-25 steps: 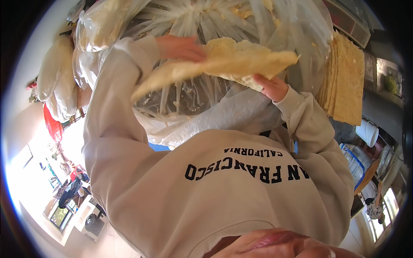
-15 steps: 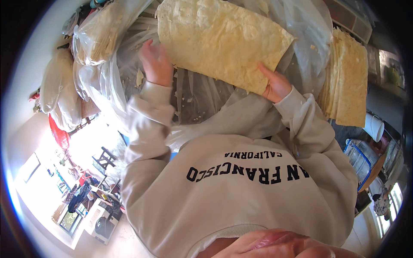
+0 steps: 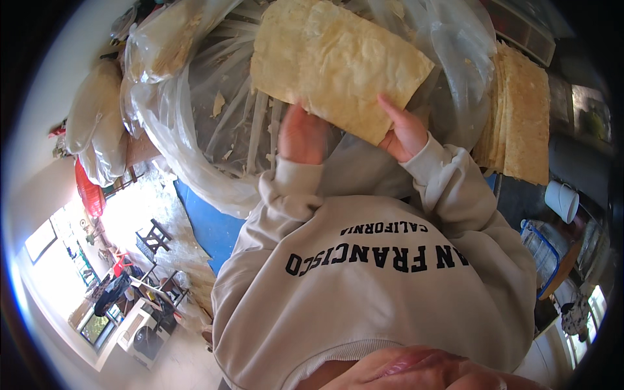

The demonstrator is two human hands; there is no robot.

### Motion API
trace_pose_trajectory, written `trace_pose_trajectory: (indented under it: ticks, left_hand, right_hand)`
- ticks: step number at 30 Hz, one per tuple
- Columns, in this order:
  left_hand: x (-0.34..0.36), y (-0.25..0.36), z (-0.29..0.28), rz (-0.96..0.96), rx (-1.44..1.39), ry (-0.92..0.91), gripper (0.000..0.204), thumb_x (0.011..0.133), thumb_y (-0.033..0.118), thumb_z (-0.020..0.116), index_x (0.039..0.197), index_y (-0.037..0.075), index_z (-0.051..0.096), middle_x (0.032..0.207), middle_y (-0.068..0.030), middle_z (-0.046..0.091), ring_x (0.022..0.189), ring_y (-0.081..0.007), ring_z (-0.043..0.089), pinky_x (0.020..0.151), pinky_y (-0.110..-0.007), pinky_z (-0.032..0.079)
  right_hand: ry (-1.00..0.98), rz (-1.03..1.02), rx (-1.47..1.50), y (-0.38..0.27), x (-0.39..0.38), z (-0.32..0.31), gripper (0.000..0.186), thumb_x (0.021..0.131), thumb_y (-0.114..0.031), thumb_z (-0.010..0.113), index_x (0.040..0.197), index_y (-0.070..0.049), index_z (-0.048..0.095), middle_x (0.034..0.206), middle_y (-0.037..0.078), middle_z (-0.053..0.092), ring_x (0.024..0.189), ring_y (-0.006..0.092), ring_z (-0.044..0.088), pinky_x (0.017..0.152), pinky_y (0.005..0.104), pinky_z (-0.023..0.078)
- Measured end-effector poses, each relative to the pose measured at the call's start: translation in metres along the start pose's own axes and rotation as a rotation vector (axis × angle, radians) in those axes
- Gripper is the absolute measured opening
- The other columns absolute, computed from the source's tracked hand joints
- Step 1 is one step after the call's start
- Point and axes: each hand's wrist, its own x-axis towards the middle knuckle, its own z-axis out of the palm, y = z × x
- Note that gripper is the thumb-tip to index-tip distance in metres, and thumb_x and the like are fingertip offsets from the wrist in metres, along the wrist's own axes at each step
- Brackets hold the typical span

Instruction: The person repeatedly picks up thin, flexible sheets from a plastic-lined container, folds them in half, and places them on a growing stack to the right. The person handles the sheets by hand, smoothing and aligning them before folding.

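A large, thin sheet of pale yellow flatbread (image 3: pixel 338 65) is held tilted in front of me, its lower edge toward my body. My right hand (image 3: pixel 406 135) grips its lower right corner, thumb on top and the other fingers tucked beneath. Just under the lower edge, left of centre, is my left hand (image 3: pixel 303 135). Motion smears its fingers, and I cannot tell whether it touches the sheet. Beneath the bread spreads a big clear plastic bag (image 3: pixel 185 179), wrinkled, with broken flakes (image 3: pixel 218 104) scattered on it.
On the right stands a stack of similar flatbread sheets (image 3: pixel 523 120). Filled clear plastic bags (image 3: pixel 159 49) sit at the upper left. A blue surface (image 3: pixel 203 218) shows beside the plastic at my left. A white bucket (image 3: pixel 561 200) is at the far right.
My left hand has moved right, from beside the sheet's left end to under its lower edge. The sheet and my right hand have shifted slightly. More blue surface shows at left.
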Motion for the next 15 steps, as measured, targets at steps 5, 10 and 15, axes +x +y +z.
trace_pose_trajectory:
  ticks: [5, 10, 15]
  left_hand:
    - [-0.016, -0.017, 0.046, 0.026, 0.037, -0.091, 0.053, 0.102, 0.039, 0.051, 0.144, 0.007, 0.042, 0.143, -0.0113, 0.051, 0.131, -0.0287, 0.05, 0.109, -0.049, 0.04]
    - [-0.044, -0.01, 0.105, 0.008, 0.131, -0.334, 0.045, 0.103, 0.028, 0.054, 0.14, 0.003, 0.047, 0.135, -0.0112, 0.057, 0.123, -0.0243, 0.056, 0.102, -0.042, 0.048]
    - [-0.032, -0.083, 0.2, -0.2, 0.241, -0.601, 0.04, 0.103, 0.019, 0.052, 0.138, 0.0, 0.048, 0.132, -0.0123, 0.059, 0.118, -0.0252, 0.06, 0.1, -0.038, 0.049]
  right_hand:
    - [0.033, -0.104, -0.314, 0.008, -0.027, 0.016, 0.045, 0.102, -0.034, 0.056, 0.135, -0.004, 0.05, 0.124, 0.009, 0.063, 0.101, 0.0203, 0.068, 0.081, 0.0333, 0.058]
    - [0.062, -0.19, -0.607, -0.021, -0.079, -0.042, 0.044, 0.1, -0.038, 0.056, 0.117, 0.001, 0.063, 0.108, 0.014, 0.068, 0.087, 0.0233, 0.071, 0.073, 0.0331, 0.058]
    - [0.431, -1.237, -0.833, -0.057, -0.149, -0.08, 0.05, 0.102, -0.017, 0.05, 0.147, -0.003, 0.035, 0.14, 0.013, 0.052, 0.124, 0.0264, 0.056, 0.103, 0.0421, 0.047]
